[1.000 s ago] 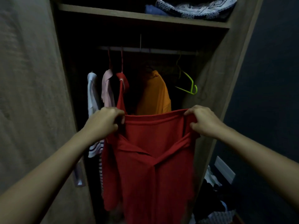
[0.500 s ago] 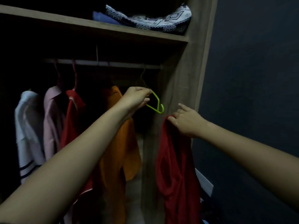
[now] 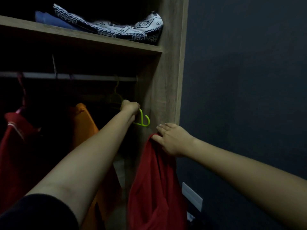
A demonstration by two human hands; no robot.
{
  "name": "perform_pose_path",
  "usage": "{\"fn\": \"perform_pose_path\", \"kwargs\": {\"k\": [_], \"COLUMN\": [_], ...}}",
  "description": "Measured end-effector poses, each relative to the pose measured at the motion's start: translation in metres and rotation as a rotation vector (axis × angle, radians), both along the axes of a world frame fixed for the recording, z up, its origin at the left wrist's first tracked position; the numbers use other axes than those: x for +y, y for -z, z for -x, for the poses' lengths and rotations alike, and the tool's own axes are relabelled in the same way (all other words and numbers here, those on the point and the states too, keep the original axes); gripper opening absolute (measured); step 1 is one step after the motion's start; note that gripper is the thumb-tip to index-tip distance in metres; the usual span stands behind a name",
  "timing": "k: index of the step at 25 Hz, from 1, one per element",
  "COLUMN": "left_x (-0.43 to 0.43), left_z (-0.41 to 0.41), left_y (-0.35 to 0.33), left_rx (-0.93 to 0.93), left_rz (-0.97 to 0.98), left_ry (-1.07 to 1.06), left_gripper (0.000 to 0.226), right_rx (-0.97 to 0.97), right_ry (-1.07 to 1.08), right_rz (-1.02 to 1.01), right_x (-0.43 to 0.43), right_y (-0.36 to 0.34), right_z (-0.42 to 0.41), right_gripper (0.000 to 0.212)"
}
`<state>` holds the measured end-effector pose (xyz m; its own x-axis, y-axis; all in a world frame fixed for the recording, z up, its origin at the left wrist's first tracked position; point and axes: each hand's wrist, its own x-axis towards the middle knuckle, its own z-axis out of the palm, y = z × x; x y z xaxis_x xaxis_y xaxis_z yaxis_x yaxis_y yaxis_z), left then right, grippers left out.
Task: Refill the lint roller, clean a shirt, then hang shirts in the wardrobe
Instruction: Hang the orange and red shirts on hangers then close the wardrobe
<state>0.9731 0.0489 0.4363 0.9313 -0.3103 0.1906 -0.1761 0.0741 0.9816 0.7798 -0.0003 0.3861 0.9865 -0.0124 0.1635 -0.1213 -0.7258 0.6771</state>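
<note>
My left hand [image 3: 130, 106] reaches into the wardrobe and grips a lime-green hanger [image 3: 144, 120] that hangs from the rail [image 3: 93, 77] near the right side panel. My right hand [image 3: 172, 138] holds the top of a red shirt [image 3: 154, 188], which droops limp below it in front of the panel. An orange shirt [image 3: 84, 125] and another red garment [image 3: 15, 138] hang on the rail to the left.
The wooden side panel [image 3: 166, 90] stands right behind both hands. A shelf [image 3: 79, 37] above the rail carries a patterned folded cloth [image 3: 132, 29] and a blue one. A dark wall [image 3: 245, 97] fills the right, with a white block [image 3: 191, 195] low on it.
One second ago both hands held the red shirt spread. My left hand let go and took the green hanger, now gripping it fully; the shirt hangs from my right hand. View shifted right.
</note>
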Motion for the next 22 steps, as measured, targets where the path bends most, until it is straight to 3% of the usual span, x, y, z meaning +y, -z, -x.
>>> {"fn": "perform_pose_path", "kwargs": {"k": [4, 7, 12, 15, 17, 19, 22], "left_x": [0.009, 0.032, 0.112, 0.191, 0.241, 0.294, 0.367], "left_z": [0.005, 0.030, 0.118, 0.141, 0.137, 0.134, 0.142], "left_y": [-0.020, -0.031, -0.012, 0.033, 0.053, 0.062, 0.083], "left_rx": [0.053, 0.044, 0.070, 0.026, 0.005, -0.031, -0.204], "left_rz": [0.101, 0.157, 0.229, 0.083, -0.007, -0.124, -0.252], "left_ry": [0.101, 0.124, 0.265, 0.162, 0.034, -0.097, -0.224], "left_gripper": [0.027, 0.015, 0.031, 0.046, 0.045, 0.033, 0.021], "right_rx": [-0.005, -0.006, -0.036, -0.016, -0.026, -0.029, -0.082], "right_ry": [-0.002, -0.002, -0.058, -0.023, 0.007, 0.022, -0.004], "right_rz": [-0.023, -0.056, -0.169, -0.295, -0.538, -0.750, -0.822], "right_x": [-0.001, 0.001, 0.007, 0.013, 0.017, 0.030, 0.057], "right_y": [0.000, -0.001, -0.006, -0.008, -0.007, -0.003, 0.008], "right_z": [-0.003, -0.002, 0.003, 0.004, 0.003, 0.001, -0.002], "right_gripper": [0.051, 0.052, 0.055, 0.053, 0.048, 0.047, 0.047]}}
